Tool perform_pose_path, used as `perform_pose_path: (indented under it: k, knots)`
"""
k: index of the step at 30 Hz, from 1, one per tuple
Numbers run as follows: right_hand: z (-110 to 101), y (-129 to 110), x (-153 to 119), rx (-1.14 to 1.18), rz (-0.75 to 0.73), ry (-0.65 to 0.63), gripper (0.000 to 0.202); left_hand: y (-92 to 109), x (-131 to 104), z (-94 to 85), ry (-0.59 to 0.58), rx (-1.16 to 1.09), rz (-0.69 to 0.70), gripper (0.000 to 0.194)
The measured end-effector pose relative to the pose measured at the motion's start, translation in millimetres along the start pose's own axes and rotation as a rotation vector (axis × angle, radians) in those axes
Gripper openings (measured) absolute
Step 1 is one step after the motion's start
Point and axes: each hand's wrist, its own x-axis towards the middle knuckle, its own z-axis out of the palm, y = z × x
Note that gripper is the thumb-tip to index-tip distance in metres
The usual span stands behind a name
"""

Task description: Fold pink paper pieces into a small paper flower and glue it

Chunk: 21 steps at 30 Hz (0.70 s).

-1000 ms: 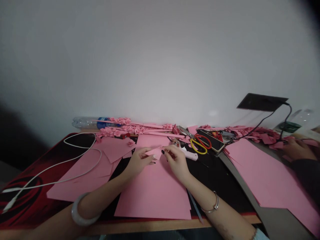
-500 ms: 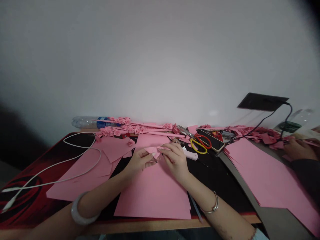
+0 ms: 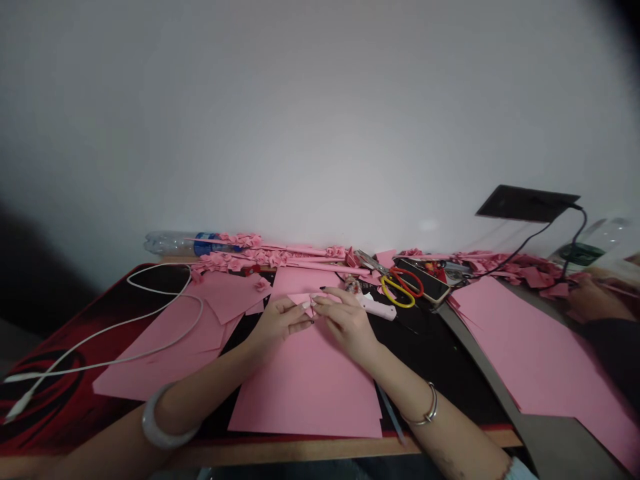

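Note:
Between my two hands is a small folded piece of pink paper point(image 3: 299, 299), partly covered by my fingers. My left hand point(image 3: 277, 325) pinches its left side, thumb on top. My right hand point(image 3: 349, 321) grips the right side with thumb and fingertips close to the left thumb. Both hands are over a large pink paper sheet point(image 3: 305, 400) lying on the dark mat. Just right of my right hand lies a pale pink glue gun point(image 3: 379, 309), and beyond it scissors point(image 3: 400, 288) with red and yellow handles.
Pink paper flowers point(image 3: 260, 257) and rolled stems line the wall. A plastic bottle point(image 3: 170, 243), a white cable point(image 3: 115, 363) and pink sheets point(image 3: 165, 353) lie left. A phone point(image 3: 430, 287) and more sheets point(image 3: 525, 353) lie right, near another person's hand point(image 3: 597, 300).
My right fingers have moved left and lower over the folded paper, closer to my left thumb, and cover more of it. My left hand stays nearly in place.

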Motion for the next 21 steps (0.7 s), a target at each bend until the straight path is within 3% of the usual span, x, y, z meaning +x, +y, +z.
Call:
perform_pose_path:
  k: [13,21]
  knots:
    - [0.1,-2.5,-0.2,0.062,0.087,-0.048,0.035,1.5,0.7,1.2,-0.015,-0.001,0.002,0.018]
    - [-2.3,-6.4,0.3,0.044,0.106,-0.151,0.042,-0.5,3.9,-2.3,-0.008,-0.002,-0.012,0.019]
